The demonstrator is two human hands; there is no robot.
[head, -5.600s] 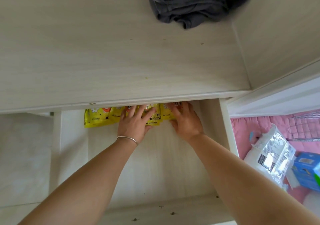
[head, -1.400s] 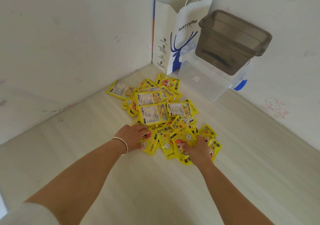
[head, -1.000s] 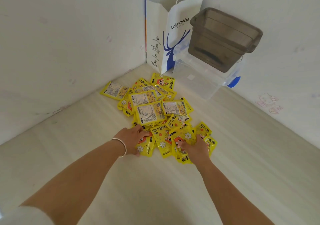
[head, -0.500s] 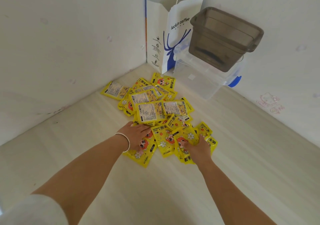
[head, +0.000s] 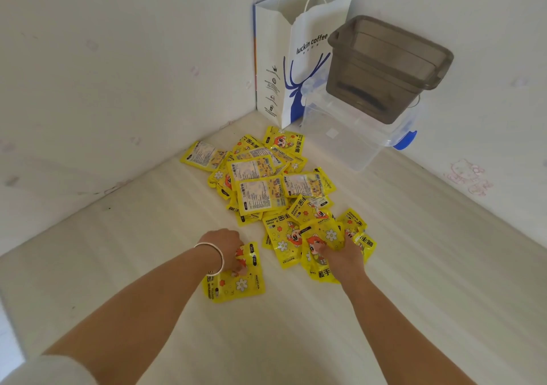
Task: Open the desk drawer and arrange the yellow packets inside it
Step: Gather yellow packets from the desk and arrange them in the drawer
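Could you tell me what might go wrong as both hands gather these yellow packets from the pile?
1. The left hand pinches only the top of a small stack of packets; the lower ones may slide out when lifted.
2. The right hand grips several overlapping packets loosely; some could drop.
3. The remaining pile may scatter toward the clear box.

The desk (head: 414,266) is bare to the left, right and front of the pile of yellow packets (head: 266,189), so a hand could slide in there. At the back, two walls meet in a corner. A paper bag (head: 293,59) and stacked plastic boxes (head: 370,94) (one dark, one clear) block that corner.
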